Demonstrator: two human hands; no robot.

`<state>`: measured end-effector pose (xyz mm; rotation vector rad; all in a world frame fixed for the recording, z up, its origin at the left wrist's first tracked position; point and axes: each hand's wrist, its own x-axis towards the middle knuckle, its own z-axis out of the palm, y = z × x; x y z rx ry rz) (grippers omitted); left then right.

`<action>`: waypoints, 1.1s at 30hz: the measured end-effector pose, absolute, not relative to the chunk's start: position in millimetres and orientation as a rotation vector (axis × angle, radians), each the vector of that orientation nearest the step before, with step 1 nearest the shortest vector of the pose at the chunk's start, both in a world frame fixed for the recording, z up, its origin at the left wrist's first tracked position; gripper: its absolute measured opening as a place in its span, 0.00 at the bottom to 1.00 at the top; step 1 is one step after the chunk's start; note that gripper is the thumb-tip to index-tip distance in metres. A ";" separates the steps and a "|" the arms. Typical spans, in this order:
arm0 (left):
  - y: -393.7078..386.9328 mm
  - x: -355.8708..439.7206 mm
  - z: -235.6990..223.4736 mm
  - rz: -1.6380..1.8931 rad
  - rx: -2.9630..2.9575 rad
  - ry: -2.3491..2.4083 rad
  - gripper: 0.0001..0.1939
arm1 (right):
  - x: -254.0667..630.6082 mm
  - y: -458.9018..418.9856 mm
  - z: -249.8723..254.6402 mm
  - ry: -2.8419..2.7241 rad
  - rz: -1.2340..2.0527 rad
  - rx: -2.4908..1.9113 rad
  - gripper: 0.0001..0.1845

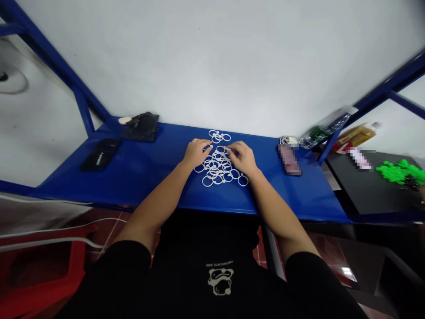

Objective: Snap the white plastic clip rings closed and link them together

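A loose pile of white plastic rings lies on the blue tabletop in front of me, each with a small knob-like clasp. A few more white rings form a small group just beyond the pile. At the pile's far left side is my left hand, thumb and forefinger pinched on a white bit of a ring. Across from it, my right hand is closed at the fingertips on the edge of a white ring. My fingers partly hide both held pieces.
To the left lie a dark phone-like object and a crumpled black bag. On the right are a blurred-out phone, a white cable and a plastic bottle. Green pieces lie on a black side table.
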<state>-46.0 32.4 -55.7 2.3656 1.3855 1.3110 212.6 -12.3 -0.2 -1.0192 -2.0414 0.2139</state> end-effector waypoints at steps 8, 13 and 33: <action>39.0 -46.5 -65.3 1.169 2.413 1.460 0.09 | 209.6 -16.3 -0.7 -2.058 0.258 -1.031 0.19; 36.3 -48.2 -66.8 1.157 2.417 1.498 0.07 | 209.6 -14.0 -2.4 -2.100 0.240 -1.011 0.13; -12.1 -14.5 -21.3 1.524 2.412 0.968 0.05 | 207.0 -12.2 -8.2 -2.228 0.317 -0.901 0.12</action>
